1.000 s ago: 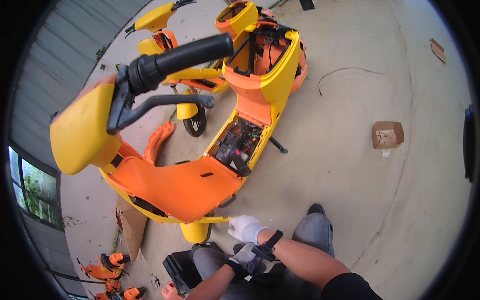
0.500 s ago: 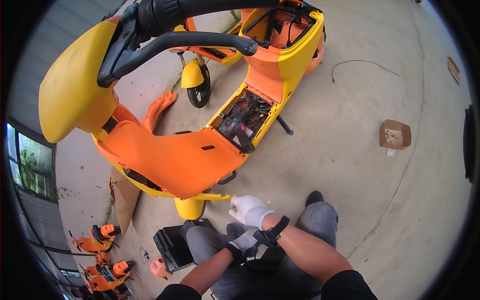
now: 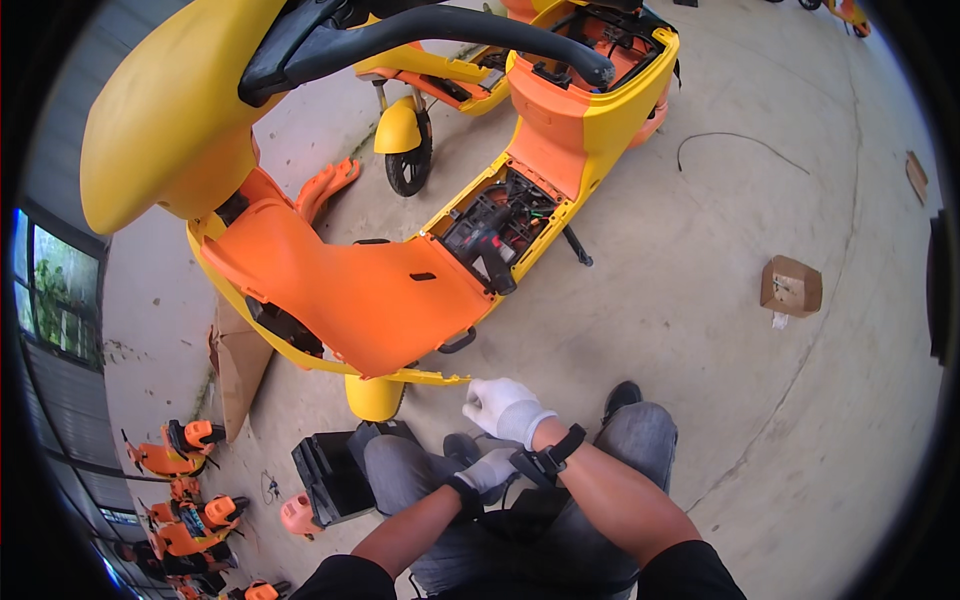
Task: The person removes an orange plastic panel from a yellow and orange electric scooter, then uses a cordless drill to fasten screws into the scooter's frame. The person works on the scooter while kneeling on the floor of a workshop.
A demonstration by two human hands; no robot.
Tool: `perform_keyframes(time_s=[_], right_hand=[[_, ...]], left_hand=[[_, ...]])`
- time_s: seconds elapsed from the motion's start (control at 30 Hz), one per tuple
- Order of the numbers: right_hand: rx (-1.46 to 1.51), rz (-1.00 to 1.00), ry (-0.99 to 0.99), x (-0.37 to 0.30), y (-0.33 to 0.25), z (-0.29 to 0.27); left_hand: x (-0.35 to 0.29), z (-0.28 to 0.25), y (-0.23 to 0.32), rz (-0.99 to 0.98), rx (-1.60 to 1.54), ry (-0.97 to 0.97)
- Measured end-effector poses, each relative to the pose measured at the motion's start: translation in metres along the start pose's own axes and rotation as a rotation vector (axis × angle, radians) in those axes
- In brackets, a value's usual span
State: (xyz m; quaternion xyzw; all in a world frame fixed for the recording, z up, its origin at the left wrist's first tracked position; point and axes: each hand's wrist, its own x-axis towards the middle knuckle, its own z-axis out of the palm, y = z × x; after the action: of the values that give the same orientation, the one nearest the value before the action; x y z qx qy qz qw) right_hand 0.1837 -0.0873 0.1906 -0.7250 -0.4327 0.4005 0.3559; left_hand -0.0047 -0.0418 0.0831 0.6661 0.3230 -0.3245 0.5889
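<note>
My right hand (image 3: 500, 410), in a white glove, is closed with its fingertips curled beside the tip of a narrow yellow trim strip (image 3: 430, 377). Whether anything is pinched in it is hidden. Lower down, my left hand (image 3: 487, 472), gloved too, rests by my right wrist under the black wrist strap (image 3: 548, 460); its fingers are mostly covered. The strip juts from the front of a yellow and orange scooter (image 3: 570, 130). Its orange front panel (image 3: 370, 300) leans loose over the frame. A black and red cordless power tool (image 3: 492, 258) lies in the uncovered footboard compartment.
A black box (image 3: 335, 475) stands left of my knees, near a brown cardboard sheet (image 3: 240, 370). An open cardboard box (image 3: 790, 287) and a thin cable (image 3: 745, 137) lie on the floor to the right. Other orange scooters (image 3: 175, 450) stand far left.
The view has shifted, so the scooter sits slightly higher and further right. My right hand stays closed near the strip's tip; my left stays by the right wrist.
</note>
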Motion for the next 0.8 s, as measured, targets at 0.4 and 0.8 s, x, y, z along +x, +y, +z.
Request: perform_keyframes(time_s=[0.4,0.8], right_hand=[[0.03,-0.037,0.02,0.007,0.008,0.011],[0.021,-0.049,0.03,0.008,0.007,0.011]], left_hand=[[-0.003,-0.001,0.009,-0.028,-0.011,0.008],[-0.003,0.0,0.004,0.008,0.024,0.015]])
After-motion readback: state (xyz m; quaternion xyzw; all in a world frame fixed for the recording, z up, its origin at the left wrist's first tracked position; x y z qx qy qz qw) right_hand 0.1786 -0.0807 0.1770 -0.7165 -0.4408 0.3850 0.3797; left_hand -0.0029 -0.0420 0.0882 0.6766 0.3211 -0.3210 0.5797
